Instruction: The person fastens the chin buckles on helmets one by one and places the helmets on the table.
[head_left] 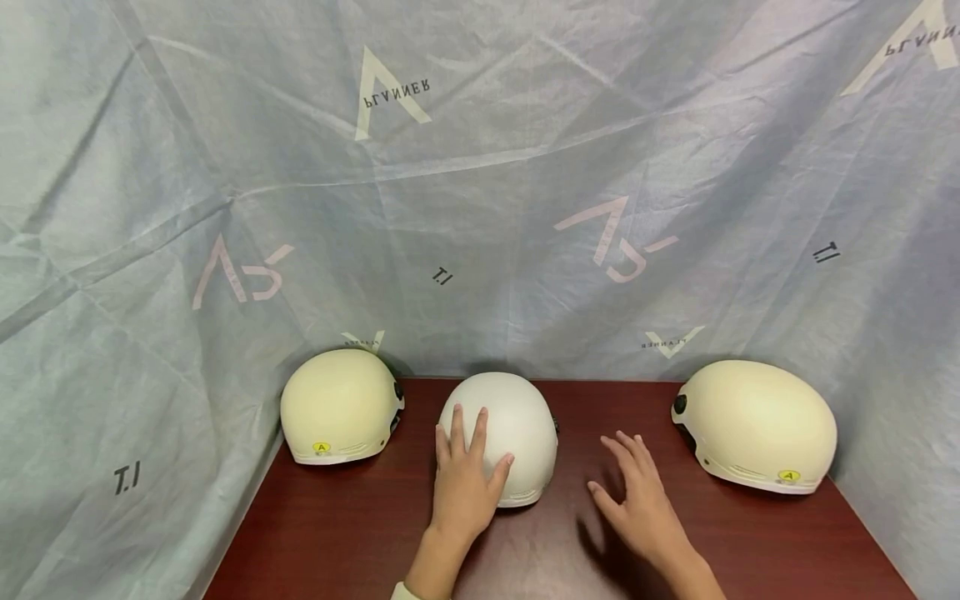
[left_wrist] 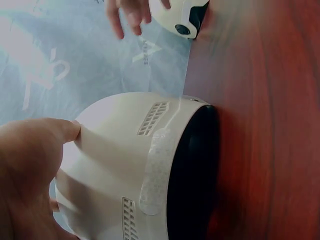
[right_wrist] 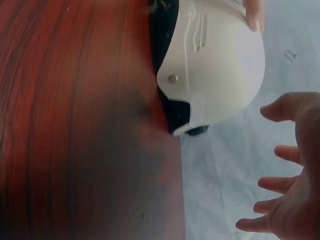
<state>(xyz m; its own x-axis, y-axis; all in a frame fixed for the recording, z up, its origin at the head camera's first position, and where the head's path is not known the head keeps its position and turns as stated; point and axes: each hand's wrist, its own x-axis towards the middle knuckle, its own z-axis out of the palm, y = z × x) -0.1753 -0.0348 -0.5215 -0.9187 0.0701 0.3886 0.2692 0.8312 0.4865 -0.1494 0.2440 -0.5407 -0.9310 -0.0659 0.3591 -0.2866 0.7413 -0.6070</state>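
A white helmet sits dome up at the middle of the table's far side. My left hand rests on its near left side, fingers spread over the shell. Up close in the left wrist view, the thumb touches the helmet above its grille-like vents and dark underside. To the right of that helmet my right hand hovers over the table, fingers apart and holding nothing. The right wrist view shows the right hand beside the helmet, with a gap between thumb and shell.
One cream helmet with a yellow sticker stands at the back left, another cream helmet at the back right. All stand on a dark red wooden table. A grey printed cloth hangs close behind and along both sides.
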